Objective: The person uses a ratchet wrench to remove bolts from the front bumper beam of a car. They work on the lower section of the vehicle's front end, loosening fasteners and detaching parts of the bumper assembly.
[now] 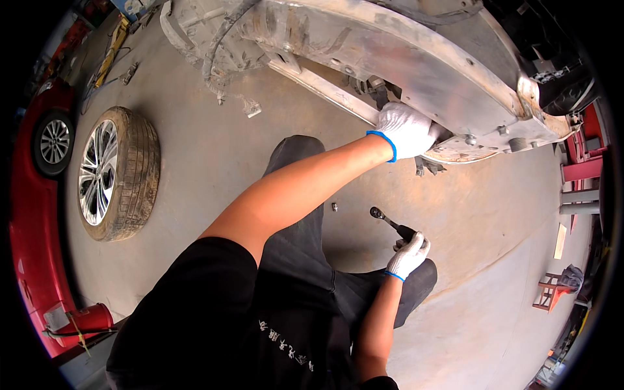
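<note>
My left hand (403,128), in a white glove with a blue cuff, reaches up under the edge of a dirty metal car front beam (448,91). Its fingertips are hidden behind the metal, so what they hold cannot be seen. My right hand (409,255), gloved too, is closed on the black handle of a ratchet wrench (389,219), held above my bent right leg with the head pointing up and left. A small metal piece, like a socket (335,207), lies on the floor (474,214) between my legs, left of the wrench head.
A loose muddy wheel (133,172) stands at the left, beside a red car (32,234). Hanging cables (218,78) are at upper left, near a yellow tool (112,49) on the floor. A small red stool (549,292), a wood strip (559,240) and red equipment (582,170) are at the right.
</note>
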Demonstrator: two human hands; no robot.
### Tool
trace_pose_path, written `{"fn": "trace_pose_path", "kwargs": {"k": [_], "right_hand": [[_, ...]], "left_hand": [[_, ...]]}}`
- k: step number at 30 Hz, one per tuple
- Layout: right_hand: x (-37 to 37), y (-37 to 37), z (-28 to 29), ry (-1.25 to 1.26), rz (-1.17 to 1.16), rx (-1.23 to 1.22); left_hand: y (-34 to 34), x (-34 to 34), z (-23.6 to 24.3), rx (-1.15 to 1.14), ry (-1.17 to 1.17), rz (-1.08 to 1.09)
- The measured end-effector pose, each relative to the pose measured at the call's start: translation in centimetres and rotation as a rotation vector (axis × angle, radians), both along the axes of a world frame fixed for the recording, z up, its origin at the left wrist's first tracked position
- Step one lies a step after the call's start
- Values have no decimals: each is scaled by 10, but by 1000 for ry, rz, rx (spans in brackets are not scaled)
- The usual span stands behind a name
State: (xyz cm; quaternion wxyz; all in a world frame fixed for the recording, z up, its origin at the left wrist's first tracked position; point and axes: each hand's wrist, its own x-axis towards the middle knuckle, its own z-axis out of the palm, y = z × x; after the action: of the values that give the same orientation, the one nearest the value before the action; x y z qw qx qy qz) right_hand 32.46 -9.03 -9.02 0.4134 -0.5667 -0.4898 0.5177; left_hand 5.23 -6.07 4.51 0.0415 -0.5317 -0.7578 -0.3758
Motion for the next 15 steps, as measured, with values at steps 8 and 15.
{"fn": "trace_pose_path", "kwargs": {"k": [8, 15], "right_hand": [[-3, 2, -11, -67, 21, 23], [-10, -1, -9, -79, 22, 15]], "left_hand": [[3, -7, -7, -163, 44, 21], [2, -1, -4, 8, -40, -3]]}}
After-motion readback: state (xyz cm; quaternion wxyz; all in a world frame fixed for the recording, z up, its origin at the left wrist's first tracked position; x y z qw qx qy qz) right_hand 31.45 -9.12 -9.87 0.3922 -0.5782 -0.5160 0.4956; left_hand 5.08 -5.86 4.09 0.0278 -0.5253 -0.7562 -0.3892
